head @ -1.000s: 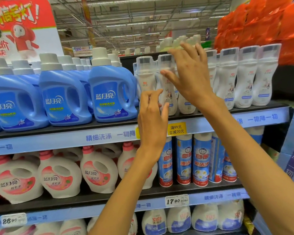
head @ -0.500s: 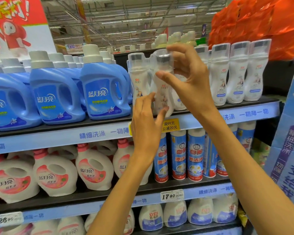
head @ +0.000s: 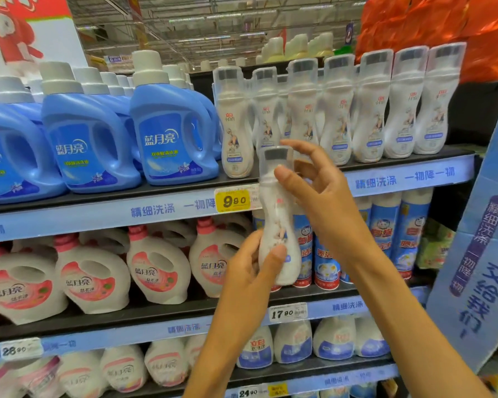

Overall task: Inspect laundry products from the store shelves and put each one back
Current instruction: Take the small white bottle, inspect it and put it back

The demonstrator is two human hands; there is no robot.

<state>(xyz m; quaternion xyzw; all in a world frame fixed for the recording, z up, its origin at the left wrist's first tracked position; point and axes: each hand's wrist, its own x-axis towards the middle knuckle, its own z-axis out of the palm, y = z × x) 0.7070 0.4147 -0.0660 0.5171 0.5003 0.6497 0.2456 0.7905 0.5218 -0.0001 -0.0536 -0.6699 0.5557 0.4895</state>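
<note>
A slim white bottle (head: 276, 216) with a clear cap is held upright in front of the shelves, off the top shelf. My left hand (head: 253, 265) grips its lower body from the left, thumb across the front. My right hand (head: 319, 193) holds its neck and cap from the right, thumb on the front and fingers spread behind. Behind it, a row of matching white bottles (head: 368, 110) stands on the top shelf (head: 408, 176), with a gap where this one stood.
Blue detergent jugs (head: 170, 133) fill the top shelf's left. White jugs with pink caps (head: 156, 268) and blue spray cans (head: 411, 225) sit on the middle shelf, small white bottles (head: 331, 340) below. A blue cardboard display (head: 477, 239) stands at the right. Yellow price tag (head: 233, 200).
My right hand has pulled the white bottle off the top shelf and lowered it towards me. My left hand has dropped with it and taken hold of its lower part.
</note>
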